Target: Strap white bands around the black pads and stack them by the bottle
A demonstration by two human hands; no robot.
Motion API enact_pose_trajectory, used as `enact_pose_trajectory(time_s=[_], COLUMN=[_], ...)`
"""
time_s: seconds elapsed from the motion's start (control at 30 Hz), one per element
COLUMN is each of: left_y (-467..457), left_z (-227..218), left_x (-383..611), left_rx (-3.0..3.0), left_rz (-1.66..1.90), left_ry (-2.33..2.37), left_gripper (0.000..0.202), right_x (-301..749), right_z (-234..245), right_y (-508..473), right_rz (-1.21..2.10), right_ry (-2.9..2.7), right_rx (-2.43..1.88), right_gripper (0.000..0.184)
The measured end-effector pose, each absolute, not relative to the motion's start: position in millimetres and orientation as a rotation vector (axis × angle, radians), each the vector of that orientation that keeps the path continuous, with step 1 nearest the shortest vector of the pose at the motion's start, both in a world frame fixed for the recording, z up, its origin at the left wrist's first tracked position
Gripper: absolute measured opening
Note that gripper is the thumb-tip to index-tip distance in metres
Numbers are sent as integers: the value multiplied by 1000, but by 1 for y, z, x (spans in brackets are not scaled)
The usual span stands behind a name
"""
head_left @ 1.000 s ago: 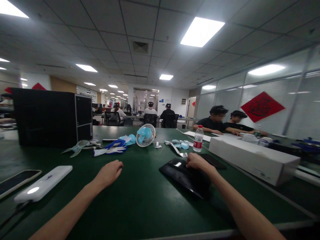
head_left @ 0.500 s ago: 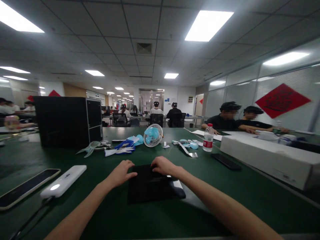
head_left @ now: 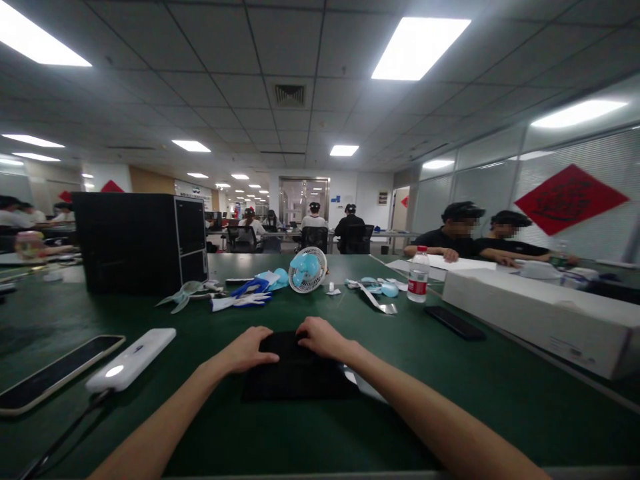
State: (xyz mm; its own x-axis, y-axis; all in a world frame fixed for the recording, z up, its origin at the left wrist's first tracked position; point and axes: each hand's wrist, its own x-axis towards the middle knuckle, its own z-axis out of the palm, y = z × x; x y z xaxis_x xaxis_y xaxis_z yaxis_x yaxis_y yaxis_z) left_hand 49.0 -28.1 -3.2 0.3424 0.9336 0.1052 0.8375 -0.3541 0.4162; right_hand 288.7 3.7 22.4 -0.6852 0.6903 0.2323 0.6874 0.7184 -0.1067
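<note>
A flat black rectangular sheet (head_left: pixel 300 385) lies low over the green table in front of me; I cannot make out its exact kind. My left hand (head_left: pixel 250 350) is at its far left corner, thumb over the top and fingers round the edge. My right hand (head_left: pixel 323 338) has its fingers curled on the far edge, near the middle. Both hands look closed on the sheet, though the fingertips are partly hidden. Under my right forearm a pale, shiny patch (head_left: pixel 351 376) shows beside the sheet.
Left stand a phone (head_left: pixel 60 373), a cabled white power bank (head_left: pixel 133 360) and a black computer case (head_left: pixel 130 243). Ahead are gloves (head_left: pixel 245 297) and a small fan (head_left: pixel 307 270). Right are a bottle (head_left: pixel 418 275), a black phone-like slab (head_left: pixel 455 323), a white box (head_left: pixel 540 320) and seated people.
The black sheet has shifted slightly left with both my hands, and the bright reflection on its surface is gone. At right, a co-worker's hand now rests on a white sheet.
</note>
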Motion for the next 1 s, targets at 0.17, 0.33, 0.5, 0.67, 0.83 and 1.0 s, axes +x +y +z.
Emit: enact_pose_trajectory(time_s=[0.17,0.33,0.5,0.67,0.83,1.0], left_y=[-27,-26,-26,-25,-22,-21], left_z=[-4,-5,-5,-5,-8,-11], left_x=[50,51,50,48,46,46], left_rx=[2301,2308,2297,2228,2215,2181], left_rz=[474,488,531,520,521,536], left_ry=[1583,1557,1530,1532,1536,1553], left_gripper=[78,78,76,77,78,82], right_x=[293,295,313,378,439,457], right_z=[20,15,15,14,-1,-12], right_y=[3,5,34,72,89,94], right_rz=[33,36,-55,-379,-399,-289], right_ry=[-2654,-2645,-2474,-2224,-2074,-2048], right_rx=[-1067,-1032,-1133,-1699,-2024,-2088], right_gripper=[29,28,33,32,37,46])
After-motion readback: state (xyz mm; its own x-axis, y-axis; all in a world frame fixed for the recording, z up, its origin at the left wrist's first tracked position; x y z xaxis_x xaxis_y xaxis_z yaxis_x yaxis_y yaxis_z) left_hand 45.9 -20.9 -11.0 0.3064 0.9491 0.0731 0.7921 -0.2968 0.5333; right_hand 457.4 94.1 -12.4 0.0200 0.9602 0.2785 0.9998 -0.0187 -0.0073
